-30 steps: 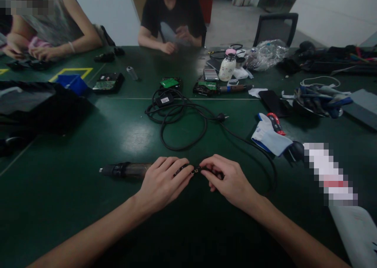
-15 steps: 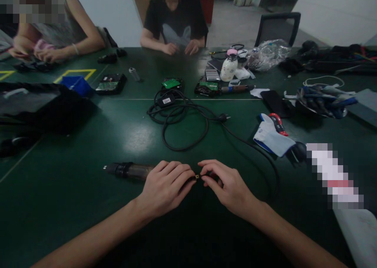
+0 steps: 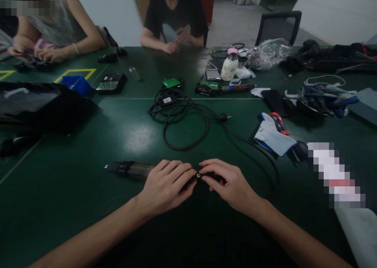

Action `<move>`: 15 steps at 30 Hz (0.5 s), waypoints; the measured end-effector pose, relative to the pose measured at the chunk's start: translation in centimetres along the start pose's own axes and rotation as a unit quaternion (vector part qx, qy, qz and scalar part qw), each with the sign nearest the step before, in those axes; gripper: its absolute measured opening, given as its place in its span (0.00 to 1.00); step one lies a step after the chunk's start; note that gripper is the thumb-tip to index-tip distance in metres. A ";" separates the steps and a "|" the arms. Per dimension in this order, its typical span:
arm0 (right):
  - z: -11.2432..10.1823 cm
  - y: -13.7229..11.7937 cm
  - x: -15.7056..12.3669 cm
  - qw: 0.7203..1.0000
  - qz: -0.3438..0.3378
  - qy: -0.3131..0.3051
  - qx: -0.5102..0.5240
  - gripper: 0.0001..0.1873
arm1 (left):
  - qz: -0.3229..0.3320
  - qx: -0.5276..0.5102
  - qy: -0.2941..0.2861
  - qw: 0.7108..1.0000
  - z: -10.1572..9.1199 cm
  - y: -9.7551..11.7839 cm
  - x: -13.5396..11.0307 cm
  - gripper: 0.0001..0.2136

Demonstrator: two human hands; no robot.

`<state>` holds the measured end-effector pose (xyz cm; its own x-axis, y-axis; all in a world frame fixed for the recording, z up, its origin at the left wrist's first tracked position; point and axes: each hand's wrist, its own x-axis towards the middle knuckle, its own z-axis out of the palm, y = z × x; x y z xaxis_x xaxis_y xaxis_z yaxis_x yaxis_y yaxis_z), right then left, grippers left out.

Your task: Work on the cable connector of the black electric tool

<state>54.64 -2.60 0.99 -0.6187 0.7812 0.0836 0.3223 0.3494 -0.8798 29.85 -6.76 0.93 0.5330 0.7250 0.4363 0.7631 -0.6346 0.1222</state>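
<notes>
On the near part of the green table lies an electric screwdriver (image 3: 129, 170) with a brown see-through body and a black nose, its bit pointing left. My left hand (image 3: 169, 185) is closed around its rear end, which my fingers mostly cover. A small brass-coloured piece (image 3: 198, 175) shows between my two hands. My right hand (image 3: 229, 179) is curled, thumb and fingers close to that piece, around a dark cable end largely hidden by the fingers. A black power cable (image 3: 275, 170) runs down the right side toward my right hand.
Beyond my hands lie the coiled cable with a black adapter (image 3: 166, 99) and a plug (image 3: 224, 117). Opened hard drives (image 3: 111, 82), a second electric screwdriver (image 3: 238, 88), a white bottle (image 3: 229, 67) and white-blue gloves (image 3: 273, 136) lie around. Two people sit across the table.
My hands stay nearly in place; the right fingers have shifted slightly around the dark cable end. The person opposite has raised one hand. The view has moved a little.
</notes>
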 end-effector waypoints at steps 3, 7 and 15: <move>-0.1 -0.4 0.0 0.999 -0.020 0.015 -0.039 0.06 | 0.006 0.000 0.001 1.000 -0.1 0.0 0.0 0.12; 0.0 -1.0 -0.1 0.995 -0.028 0.006 -0.094 0.06 | 0.010 0.004 -0.003 1.000 0.0 -0.2 -0.2 0.12; 1.1 -1.3 -0.5 0.987 -0.045 -0.001 -0.156 0.05 | 0.015 -0.005 -0.019 1.000 -0.3 -0.1 -0.4 0.12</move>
<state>53.76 -4.03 1.63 -0.6569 0.7382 0.1532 0.4704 0.5601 -0.6819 29.41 -7.06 1.01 0.5692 0.7154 0.4052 0.7433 -0.6584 0.1183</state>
